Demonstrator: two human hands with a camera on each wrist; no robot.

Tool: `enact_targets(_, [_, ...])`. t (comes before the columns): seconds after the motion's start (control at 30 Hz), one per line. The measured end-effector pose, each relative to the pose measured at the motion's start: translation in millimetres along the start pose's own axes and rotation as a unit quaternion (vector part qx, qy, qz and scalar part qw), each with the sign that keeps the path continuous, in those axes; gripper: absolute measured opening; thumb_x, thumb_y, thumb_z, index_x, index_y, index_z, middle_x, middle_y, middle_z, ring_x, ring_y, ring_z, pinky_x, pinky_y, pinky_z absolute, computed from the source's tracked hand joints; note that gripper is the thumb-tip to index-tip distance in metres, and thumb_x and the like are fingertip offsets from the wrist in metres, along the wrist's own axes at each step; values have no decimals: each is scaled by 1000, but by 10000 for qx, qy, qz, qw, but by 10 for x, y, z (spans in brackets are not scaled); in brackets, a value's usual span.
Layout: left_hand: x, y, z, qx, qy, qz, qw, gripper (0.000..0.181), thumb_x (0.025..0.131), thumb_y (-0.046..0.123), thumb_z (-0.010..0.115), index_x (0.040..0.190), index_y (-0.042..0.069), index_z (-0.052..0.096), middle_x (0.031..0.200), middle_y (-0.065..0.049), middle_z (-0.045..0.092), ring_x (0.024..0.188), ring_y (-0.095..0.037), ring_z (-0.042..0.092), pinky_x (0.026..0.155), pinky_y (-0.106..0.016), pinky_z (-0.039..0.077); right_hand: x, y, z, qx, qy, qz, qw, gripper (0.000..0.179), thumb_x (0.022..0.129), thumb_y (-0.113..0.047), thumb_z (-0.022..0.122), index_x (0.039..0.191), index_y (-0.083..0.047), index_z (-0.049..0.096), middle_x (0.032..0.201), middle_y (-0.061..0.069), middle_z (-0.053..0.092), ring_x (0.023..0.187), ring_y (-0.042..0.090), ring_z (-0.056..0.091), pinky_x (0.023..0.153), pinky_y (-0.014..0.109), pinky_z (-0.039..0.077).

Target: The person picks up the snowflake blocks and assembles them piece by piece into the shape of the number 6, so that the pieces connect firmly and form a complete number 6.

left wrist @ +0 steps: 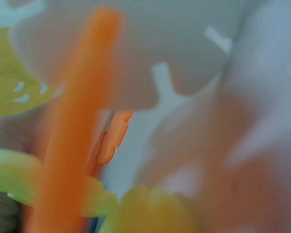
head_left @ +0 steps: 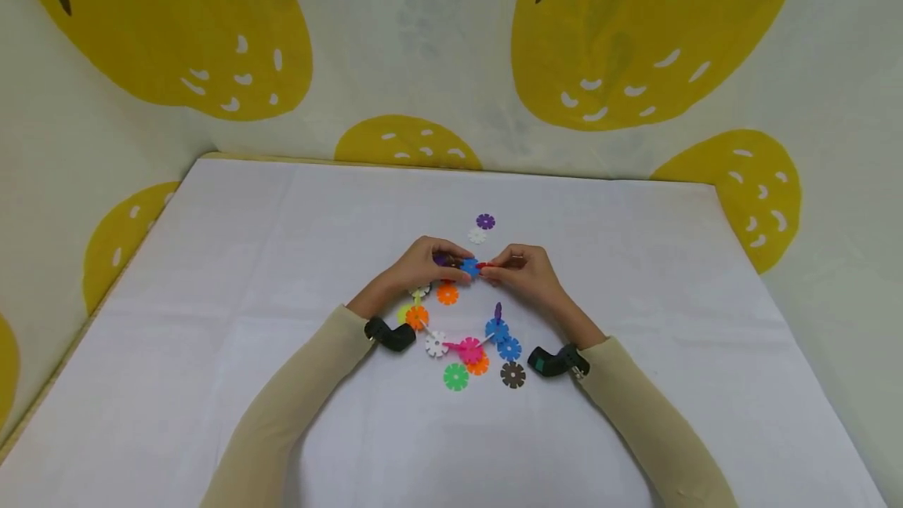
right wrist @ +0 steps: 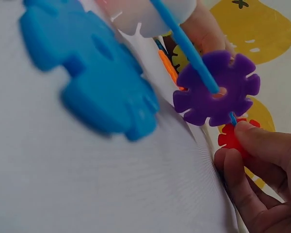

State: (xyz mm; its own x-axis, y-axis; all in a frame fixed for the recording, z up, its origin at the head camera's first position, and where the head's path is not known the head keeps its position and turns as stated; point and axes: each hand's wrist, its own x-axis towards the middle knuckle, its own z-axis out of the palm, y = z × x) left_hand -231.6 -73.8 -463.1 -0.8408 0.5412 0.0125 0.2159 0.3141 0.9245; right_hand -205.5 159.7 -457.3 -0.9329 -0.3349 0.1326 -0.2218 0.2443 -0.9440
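My left hand [head_left: 422, 263] holds one end of a chain of notched plastic discs, with a blue disc [head_left: 470, 267] showing at its fingertips. Facing it, my right hand [head_left: 527, 271] pinches a red notched disc [right wrist: 228, 139] between thumb and fingers, at the blue disc's edge. The rest of the chain curves over the table toward me, through an orange disc [head_left: 417, 317], a white disc [head_left: 435, 344], a pink disc [head_left: 470, 350] and a blue disc, to an upright purple disc [head_left: 498, 313]. In the left wrist view, blurred close discs hide most of the left hand.
Loose discs lie around the chain: green [head_left: 455, 377], brown [head_left: 513, 375], blue [head_left: 509, 349] and orange [head_left: 447, 293]. Beyond the hands are a purple disc [head_left: 485, 221] and a white disc [head_left: 476, 236]. A white cloth [head_left: 282, 218] covers the table, backed by a patterned wall.
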Motion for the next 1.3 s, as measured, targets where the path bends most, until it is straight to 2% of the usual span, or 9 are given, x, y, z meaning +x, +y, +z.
enact_targets(0.23, [-12,2,-31,201,-304,87,9993,40,85,17,77,123,9,67,109,-6,66,97,-18,56,88,-26,48,4,-2,-22,-139,-92,109,9998,16,84,-7,76,94,3,69,93,15,72,77,14,69,74,21,54])
enact_targets(0.37, [-17,12,-42,227,-327,124,9991,39,86,18,77,123,11,67,104,-5,64,93,-19,54,82,-25,47,15,-24,-71,-219,-224,381,9988,18,87,-11,74,98,1,69,94,15,71,77,19,67,74,20,53])
enact_targets(0.5, [-14,8,-44,231,-89,98,9996,38,85,20,77,121,12,68,97,-4,62,87,-20,54,77,-25,46,17,-172,-117,-111,-204,592,9980,20,93,-11,66,104,6,66,92,24,68,78,28,66,74,24,54])
enact_targets(0.63, [-1,-16,-39,30,468,-44,9989,38,85,24,77,121,13,68,97,-4,60,88,-20,55,78,-25,47,43,-317,-142,-73,-97,767,9970,24,98,-11,59,109,11,62,93,32,63,76,30,65,73,27,56])
enact_targets(0.77, [10,-40,-50,-282,825,-189,9960,39,85,22,77,120,10,66,102,-6,62,92,-21,57,83,-25,48,137,-219,-159,-107,-94,771,9969,25,98,-12,60,109,10,63,93,32,62,72,27,62,69,24,55])
enact_targets(0.93, [17,-45,-73,-518,652,-226,9963,39,86,15,75,121,4,62,110,-11,65,96,-21,60,88,-26,49,312,37,-170,-421,-136,491,9978,24,95,-15,64,111,4,65,90,22,63,66,19,57,61,20,51])
enact_targets(1.1, [16,-36,-94,-594,440,-132,9972,42,85,11,75,124,4,61,105,-10,63,92,-20,59,86,-24,49,451,59,-161,-942,-359,339,9943,26,93,-11,67,116,1,66,92,17,62,70,20,54,61,19,48])
enact_targets(1.2, [19,-40,-101,-545,294,0,9981,44,85,11,76,127,7,61,101,-10,62,86,-19,57,81,-23,48,526,56,-148,-1344,-590,328,9886,31,92,-9,68,122,-2,66,92,13,58,74,20,51,65,20,45])
enact_targets(1.3, [20,-44,-107,-453,194,111,9987,42,85,11,76,125,7,63,100,-11,62,83,-19,54,76,-23,46,590,36,-143,-1847,-862,242,9787,36,91,-8,67,127,-4,64,91,11,54,78,21,48,69,25,41])
